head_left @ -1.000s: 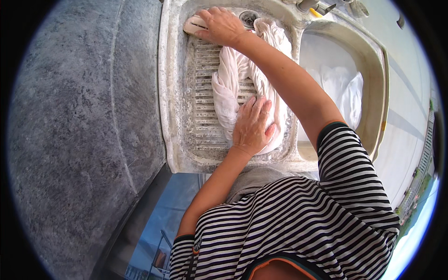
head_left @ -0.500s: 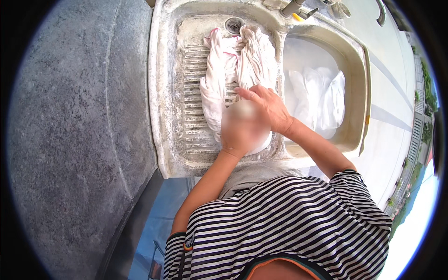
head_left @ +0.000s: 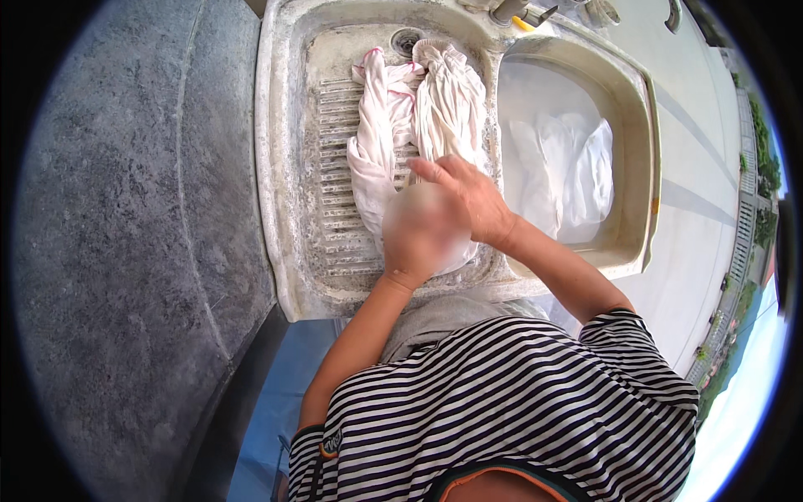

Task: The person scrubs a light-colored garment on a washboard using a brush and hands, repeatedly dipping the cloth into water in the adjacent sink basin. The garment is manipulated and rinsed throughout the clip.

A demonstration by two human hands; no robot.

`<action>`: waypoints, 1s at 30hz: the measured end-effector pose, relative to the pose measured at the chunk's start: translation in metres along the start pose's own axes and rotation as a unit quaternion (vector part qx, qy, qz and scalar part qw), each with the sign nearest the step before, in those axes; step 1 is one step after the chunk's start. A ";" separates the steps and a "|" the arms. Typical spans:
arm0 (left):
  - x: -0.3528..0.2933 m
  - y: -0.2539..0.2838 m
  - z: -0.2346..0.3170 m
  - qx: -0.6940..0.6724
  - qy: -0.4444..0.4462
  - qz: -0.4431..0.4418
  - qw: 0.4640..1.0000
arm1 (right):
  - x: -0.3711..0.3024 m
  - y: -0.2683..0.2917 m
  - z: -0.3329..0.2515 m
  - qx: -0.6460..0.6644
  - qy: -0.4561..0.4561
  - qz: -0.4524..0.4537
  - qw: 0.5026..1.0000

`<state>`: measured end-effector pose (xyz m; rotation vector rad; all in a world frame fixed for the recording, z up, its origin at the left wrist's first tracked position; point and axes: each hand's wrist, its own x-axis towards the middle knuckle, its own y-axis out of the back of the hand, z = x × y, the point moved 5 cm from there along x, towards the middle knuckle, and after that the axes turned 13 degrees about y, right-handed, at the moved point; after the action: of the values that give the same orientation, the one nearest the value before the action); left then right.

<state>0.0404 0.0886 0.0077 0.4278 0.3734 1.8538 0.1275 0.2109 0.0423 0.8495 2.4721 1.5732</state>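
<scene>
Wet whitish clothes lie on the ribbed washboard of the left-hand basin (head_left: 288, 251). One is a twisted white garment with pink edging (head_left: 372, 142); beside it is a gathered, pleated white cloth (head_left: 452, 100). My left hand (head_left: 407, 255) is over the near part of this laundry, its fingers lost in a blurred patch. My right hand (head_left: 473, 199) meets it from the right, closed on the white cloth, with one finger jutting left and others bent. Some white cloth shows below the hands. What lies between them is hidden by the blur.
To the right, a second basin (head_left: 642, 226) holds cloudy water and a soaking white cloth (head_left: 560, 171). A drain (head_left: 406, 40) sits at the left basin's far end. A tap (head_left: 508, 10) and a yellow-handled tool (head_left: 524, 23) are beyond. A grey stone counter (head_left: 125, 209) flanks the left side.
The whole view has shifted slightly, so the basins and clothes sit a little further left. Both hands stay together over the cloth, with hardly any change in pose.
</scene>
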 end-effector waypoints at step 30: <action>0.006 0.041 -0.011 0.131 -0.013 -0.031 0.991 | 0.152 -0.043 0.075 0.225 -0.289 -0.072 0.928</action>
<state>-0.0010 0.0808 0.0178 0.6121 0.6087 1.7433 0.0092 0.3337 0.0026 0.9766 2.3786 0.5757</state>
